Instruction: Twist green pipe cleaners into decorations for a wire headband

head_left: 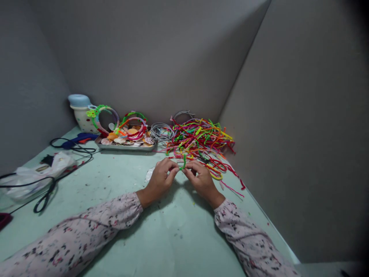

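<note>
Between my fingertips is a short green pipe cleaner (184,161), with one end sticking upward. My left hand (163,176) pinches it from the left side, thumb and fingers pressed together. From the right, my right hand (201,179) grips the same green piece in a closed pinch. Both hands are held close together over the pale green table (161,238). A tangled pile of colourful pipe cleaners (198,136) lies just beyond them. Partly behind my left hand is a small whitish piece (149,174) whose kind I cannot make out.
A metal tray (127,147) holds shells and pipe-cleaner-wrapped hoops (106,119). Right of it lies a coil of grey wire (162,132). A blue-lidded container (80,111) stands at the back left. Black cord (54,181) and a plastic bag (37,173) lie left. Grey walls enclose the table.
</note>
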Available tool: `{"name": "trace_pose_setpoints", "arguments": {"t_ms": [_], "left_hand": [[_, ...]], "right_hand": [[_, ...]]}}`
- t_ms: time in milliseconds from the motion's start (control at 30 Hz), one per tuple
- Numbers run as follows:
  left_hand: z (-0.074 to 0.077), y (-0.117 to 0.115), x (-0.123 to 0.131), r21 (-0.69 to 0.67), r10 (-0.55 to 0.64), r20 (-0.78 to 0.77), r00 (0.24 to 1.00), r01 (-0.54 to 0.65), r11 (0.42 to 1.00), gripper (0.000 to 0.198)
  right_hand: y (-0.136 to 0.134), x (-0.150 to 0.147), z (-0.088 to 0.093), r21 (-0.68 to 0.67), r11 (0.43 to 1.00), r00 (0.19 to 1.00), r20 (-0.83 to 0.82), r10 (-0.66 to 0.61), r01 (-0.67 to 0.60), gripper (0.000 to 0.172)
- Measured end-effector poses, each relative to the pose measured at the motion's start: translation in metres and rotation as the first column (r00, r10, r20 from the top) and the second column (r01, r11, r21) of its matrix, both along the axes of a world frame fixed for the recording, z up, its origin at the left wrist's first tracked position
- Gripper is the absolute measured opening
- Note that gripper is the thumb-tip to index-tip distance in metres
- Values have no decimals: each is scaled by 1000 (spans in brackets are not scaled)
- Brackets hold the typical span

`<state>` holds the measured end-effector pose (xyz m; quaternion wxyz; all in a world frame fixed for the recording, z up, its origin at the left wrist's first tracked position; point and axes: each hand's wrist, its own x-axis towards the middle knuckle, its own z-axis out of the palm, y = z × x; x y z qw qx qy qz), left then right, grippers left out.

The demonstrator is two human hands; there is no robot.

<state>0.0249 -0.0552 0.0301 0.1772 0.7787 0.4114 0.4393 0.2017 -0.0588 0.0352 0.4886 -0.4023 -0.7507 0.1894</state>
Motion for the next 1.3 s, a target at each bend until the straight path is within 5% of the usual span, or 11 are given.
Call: {"name": "trace_pose_setpoints", "arguments": {"t_ms": [567,933,1300], "left_hand": [[-1,0,1,-1,4,6,1000,-4,1000,16],[-2,1,-1,-47,18,88,996,-13,999,18],[-2,0,1,-60,-10,105,994,16,998,18]], "right_hand": [[1,-4,-1,-95,995,999,-47,-25,21,11],[2,-3,-11,190,982,1000,-9,-22,23,4],[3,0,-13,315,948,993,92,-70,37,10]]}}
